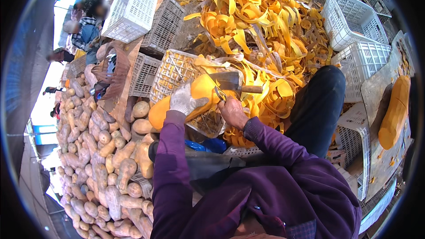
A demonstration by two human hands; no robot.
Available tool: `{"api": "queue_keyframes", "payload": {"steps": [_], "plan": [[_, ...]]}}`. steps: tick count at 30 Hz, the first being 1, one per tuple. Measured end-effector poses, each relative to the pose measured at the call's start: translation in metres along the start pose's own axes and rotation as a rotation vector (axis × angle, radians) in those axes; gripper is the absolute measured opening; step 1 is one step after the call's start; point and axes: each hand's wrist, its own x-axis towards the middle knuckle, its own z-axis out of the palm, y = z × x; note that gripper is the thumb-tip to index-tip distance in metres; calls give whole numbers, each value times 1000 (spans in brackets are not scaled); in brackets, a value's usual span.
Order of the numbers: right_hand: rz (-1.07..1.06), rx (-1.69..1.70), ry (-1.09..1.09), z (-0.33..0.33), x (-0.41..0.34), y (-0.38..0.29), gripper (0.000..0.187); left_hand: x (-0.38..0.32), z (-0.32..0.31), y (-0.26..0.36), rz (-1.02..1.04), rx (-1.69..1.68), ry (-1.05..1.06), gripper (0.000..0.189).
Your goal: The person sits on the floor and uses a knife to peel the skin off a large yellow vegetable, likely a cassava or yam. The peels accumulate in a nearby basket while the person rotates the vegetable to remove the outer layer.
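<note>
A light work glove covers my left hand (183, 100), which grips a peeled orange butternut-type squash (203, 88) across its middle. The squash lies slantwise above an upturned plastic crate (172, 69). In my bare right hand (233, 112) is a hand peeler (219, 93), its metal head at the squash's right end. Just past that end rests a cleaver with a broad dark blade (225, 79) and a wooden handle (251, 89). My fingers hide most of the peeler's grip.
Peel strips (262, 23) heap up ahead. Unpeeled squashes (113, 169) cover the ground at left. White crates (131, 10) stand at left, and another crate (353, 20) at right. A peeled squash (395, 113) lies on a board (375, 96) at right. People (88, 33) are farther off.
</note>
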Motion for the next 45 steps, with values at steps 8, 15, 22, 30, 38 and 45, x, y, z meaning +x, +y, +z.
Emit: {"api": "queue_keyframes", "payload": {"steps": [8, 15, 22, 30, 38, 45], "plan": [[166, 147, 9, -15, -14, -1, 40, -31, 21, 16, 99, 215, 242, 119], [166, 59, -154, -26, -3, 20, 47, -68, 36, 26, 68, 201, 287, 107], [-114, -68, 73, -27, 36, 3, 31, -6, 18, -24, 60, 2, 249, 73], [-371, -304, 224, 6, 85, 24, 26, 68, -10, -41, -8, -10, 145, 47], [-353, -338, 173, -17, 55, 12, 25, 83, -30, -43, -135, 23, 4, 61], [-365, -485, 108, 0, 62, 28, 28, 90, -32, -45, -133, 34, -19, 60]]}}
